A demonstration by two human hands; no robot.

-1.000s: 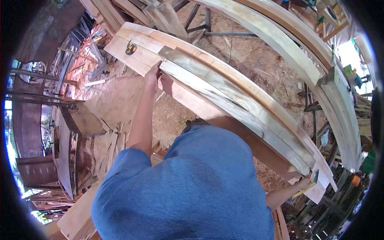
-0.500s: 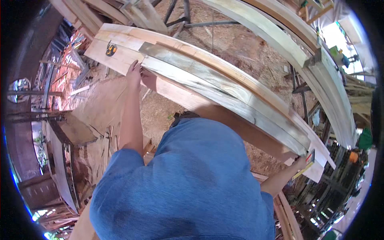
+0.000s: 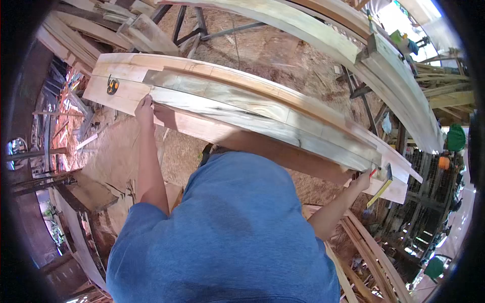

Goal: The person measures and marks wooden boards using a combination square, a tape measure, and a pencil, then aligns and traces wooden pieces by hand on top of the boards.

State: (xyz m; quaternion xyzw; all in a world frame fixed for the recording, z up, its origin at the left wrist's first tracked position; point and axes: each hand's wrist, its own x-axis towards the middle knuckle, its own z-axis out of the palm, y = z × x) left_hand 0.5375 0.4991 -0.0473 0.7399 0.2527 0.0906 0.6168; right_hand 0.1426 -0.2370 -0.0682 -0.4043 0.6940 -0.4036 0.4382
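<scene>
Across the view lies a pale board (image 3: 222, 115) on top of wider planks (image 3: 116, 99). My left hand (image 3: 144, 110) is closed on the board's left end. At its right end my right hand (image 3: 360, 181) is closed, with a red pencil (image 3: 373, 172) showing at the fingers. Beside this hand a square with a yellow blade (image 3: 379, 193) and dark stock rests on the planks. A black and orange tape measure (image 3: 112, 86) sits on the planks' far left end.
Long curved beams (image 3: 313, 38) run across the top to the right. Dark trestle legs (image 3: 199, 30) stand on the sawdust-strewn floor (image 3: 273, 50). Stacked lumber (image 3: 70, 40) is at the upper left, and loose strips (image 3: 369, 247) lie at the lower right.
The view has turned, so the planks appear more level and farther left. My right hand has shifted slightly away from the square, and the red pencil shows more clearly. My left hand keeps its hold.
</scene>
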